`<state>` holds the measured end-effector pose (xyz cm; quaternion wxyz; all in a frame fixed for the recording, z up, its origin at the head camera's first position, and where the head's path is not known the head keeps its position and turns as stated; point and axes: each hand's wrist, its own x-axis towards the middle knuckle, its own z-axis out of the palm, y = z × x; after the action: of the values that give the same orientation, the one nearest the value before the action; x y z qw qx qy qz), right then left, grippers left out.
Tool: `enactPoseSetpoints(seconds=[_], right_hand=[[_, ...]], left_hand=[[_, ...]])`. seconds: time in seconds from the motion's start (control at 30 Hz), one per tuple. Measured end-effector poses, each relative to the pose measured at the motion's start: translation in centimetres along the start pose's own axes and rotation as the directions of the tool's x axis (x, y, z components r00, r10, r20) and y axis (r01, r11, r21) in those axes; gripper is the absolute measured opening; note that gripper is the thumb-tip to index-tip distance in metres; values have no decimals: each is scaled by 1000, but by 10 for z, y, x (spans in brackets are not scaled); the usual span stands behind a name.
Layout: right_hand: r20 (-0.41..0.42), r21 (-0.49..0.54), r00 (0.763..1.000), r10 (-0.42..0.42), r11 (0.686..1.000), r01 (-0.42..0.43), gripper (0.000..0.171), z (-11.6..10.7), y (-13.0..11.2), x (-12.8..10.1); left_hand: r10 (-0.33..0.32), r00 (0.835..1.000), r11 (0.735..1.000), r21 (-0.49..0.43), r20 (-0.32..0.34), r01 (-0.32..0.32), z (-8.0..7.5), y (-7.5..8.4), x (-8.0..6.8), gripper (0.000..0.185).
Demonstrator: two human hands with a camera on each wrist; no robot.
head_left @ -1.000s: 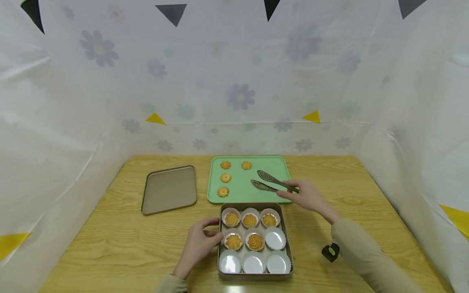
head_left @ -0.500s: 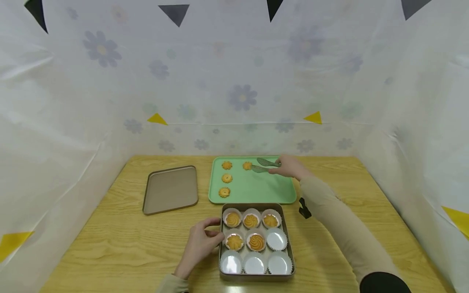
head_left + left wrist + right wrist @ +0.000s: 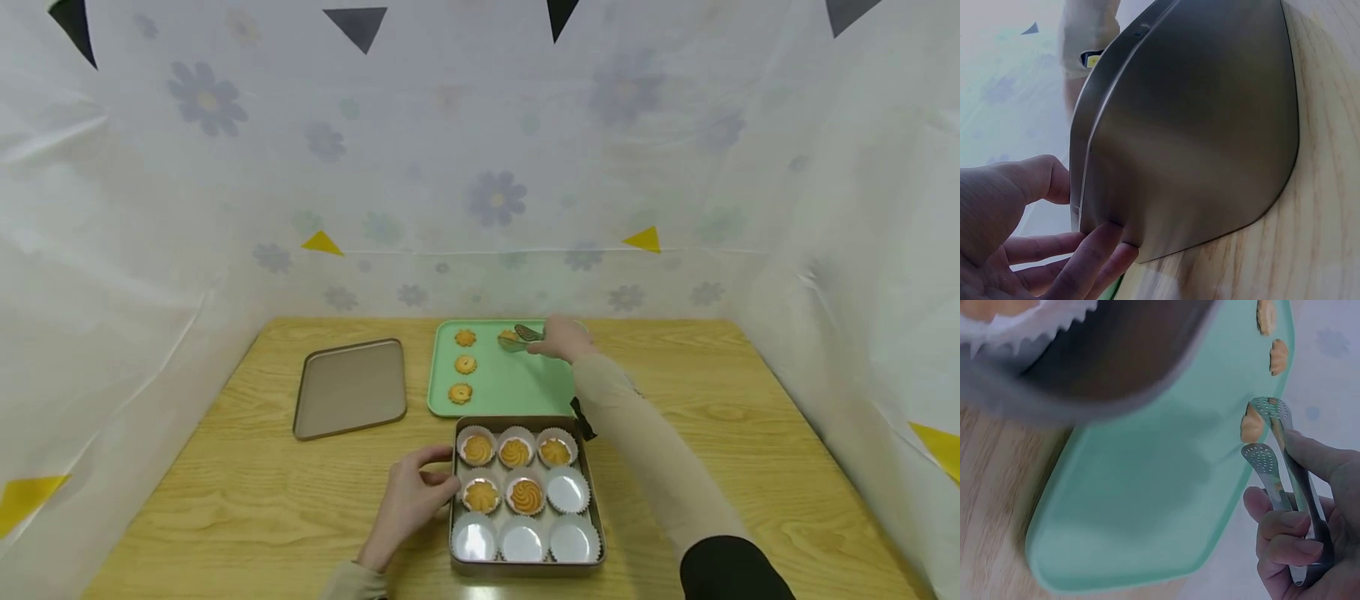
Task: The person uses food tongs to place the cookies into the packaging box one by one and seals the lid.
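Observation:
My right hand (image 3: 567,340) grips metal tongs (image 3: 519,337) over the far part of the green tray (image 3: 525,387). The tongs' (image 3: 1275,450) perforated tips sit on either side of a cookie (image 3: 1252,425) on the tray (image 3: 1147,487), one tip touching it. Three more cookies (image 3: 465,364) lie along the tray's left side. My left hand (image 3: 408,500) holds the left wall of the metal tin (image 3: 592,487), thumb on the rim, fingers against the tin's (image 3: 1191,131) side. The tin holds paper cups, several with cookies (image 3: 515,452), several bare (image 3: 567,490).
A brown metal lid (image 3: 349,387) lies on the wooden table (image 3: 247,500) left of the green tray. White flowered plastic sheeting (image 3: 480,167) walls in the back and both sides. A black wrist strap (image 3: 581,417) hangs under my right forearm.
My right hand carried the tongs from the tray's near right part to its far end, up to the top right cookie, and the tongs narrowed. The left hand stayed on the tin.

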<state>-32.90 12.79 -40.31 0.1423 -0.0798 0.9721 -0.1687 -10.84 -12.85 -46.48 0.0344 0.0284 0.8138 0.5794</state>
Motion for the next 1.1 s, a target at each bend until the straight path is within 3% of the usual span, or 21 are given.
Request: enactPoseSetpoints(seconds=[0.2, 0.53, 1.1], right_hand=[[-40, -23, 998, 38, 999, -39, 34, 9, -5, 3], [-45, -18, 996, 71, 997, -72, 35, 14, -2, 10], [86, -35, 995, -57, 998, 60, 35, -8, 17, -4]], left_hand=[[-5, 1000, 1000, -6, 11, 5, 1, 0, -1, 44], [-3, 1000, 1000, -9, 12, 3, 2, 0, -1, 44], [13, 1000, 1000, -18, -3, -13, 7, 2, -1, 42]])
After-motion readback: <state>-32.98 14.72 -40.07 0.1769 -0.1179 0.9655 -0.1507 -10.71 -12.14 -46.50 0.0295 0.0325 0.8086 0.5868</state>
